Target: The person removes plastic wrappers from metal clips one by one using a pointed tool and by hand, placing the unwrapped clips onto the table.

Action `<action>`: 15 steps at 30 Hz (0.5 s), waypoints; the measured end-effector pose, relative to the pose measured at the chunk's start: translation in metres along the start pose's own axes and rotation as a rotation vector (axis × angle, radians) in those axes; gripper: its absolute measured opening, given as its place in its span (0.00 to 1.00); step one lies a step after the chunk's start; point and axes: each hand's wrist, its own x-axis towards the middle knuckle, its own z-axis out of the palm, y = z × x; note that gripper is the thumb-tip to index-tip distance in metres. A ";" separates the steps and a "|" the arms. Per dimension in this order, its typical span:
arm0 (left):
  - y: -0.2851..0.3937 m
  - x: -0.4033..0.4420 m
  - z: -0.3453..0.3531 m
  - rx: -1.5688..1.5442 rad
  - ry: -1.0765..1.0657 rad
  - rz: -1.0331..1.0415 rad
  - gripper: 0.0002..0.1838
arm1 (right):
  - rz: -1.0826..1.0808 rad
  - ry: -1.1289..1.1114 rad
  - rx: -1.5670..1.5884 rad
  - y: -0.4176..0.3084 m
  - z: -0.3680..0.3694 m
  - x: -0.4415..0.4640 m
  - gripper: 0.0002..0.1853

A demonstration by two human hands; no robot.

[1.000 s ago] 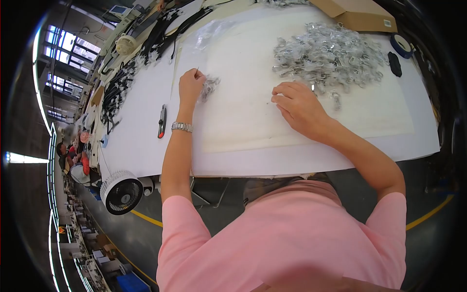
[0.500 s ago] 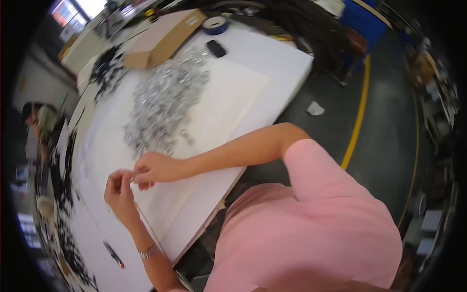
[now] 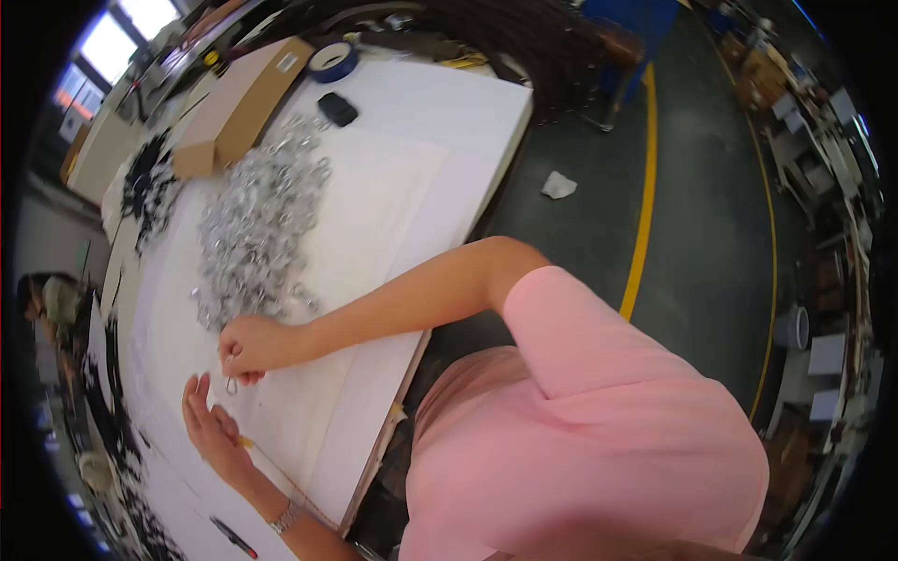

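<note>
My right hand (image 3: 260, 347) is closed, its thumb and fingers pinching a small silvery metal loop (image 3: 232, 384) that hangs below them over the white tabletop (image 3: 374, 285). Just below and to the left, my left hand (image 3: 213, 435) has its fingers stretched and apart, with the thumb bent. By its thumb side shows a small yellow piece (image 3: 246, 441), from which a thin cord (image 3: 290, 481) runs towards the table's near edge. Part of the left palm is hidden. Beyond my right hand spreads a heap of small shiny metal loops (image 3: 257, 224).
A cardboard box (image 3: 238, 103), a blue tape roll (image 3: 333, 63) and a black object (image 3: 338, 109) lie at the far side. A red-tipped cutter or pen (image 3: 234, 538) lies near my left forearm. Black strips (image 3: 117, 402) line the left. Another person (image 3: 56, 304) works at far left.
My hands were together, fingertips meeting; now they are apart. The left has lowered and its fingers have spread. The metal loop now shows below my right hand. The camera view has shifted.
</note>
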 end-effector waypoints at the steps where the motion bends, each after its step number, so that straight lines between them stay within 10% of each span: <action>1: -0.004 0.001 -0.003 -0.057 -0.108 -0.040 0.19 | -0.023 -0.002 0.029 0.005 -0.001 0.001 0.08; 6: -0.014 -0.005 -0.003 0.184 -0.192 -0.021 0.10 | 0.049 -0.008 -0.009 -0.004 -0.003 -0.003 0.13; 15: -0.029 -0.008 -0.009 -0.296 -0.344 -0.115 0.13 | -0.027 0.044 -0.238 -0.018 0.008 0.009 0.14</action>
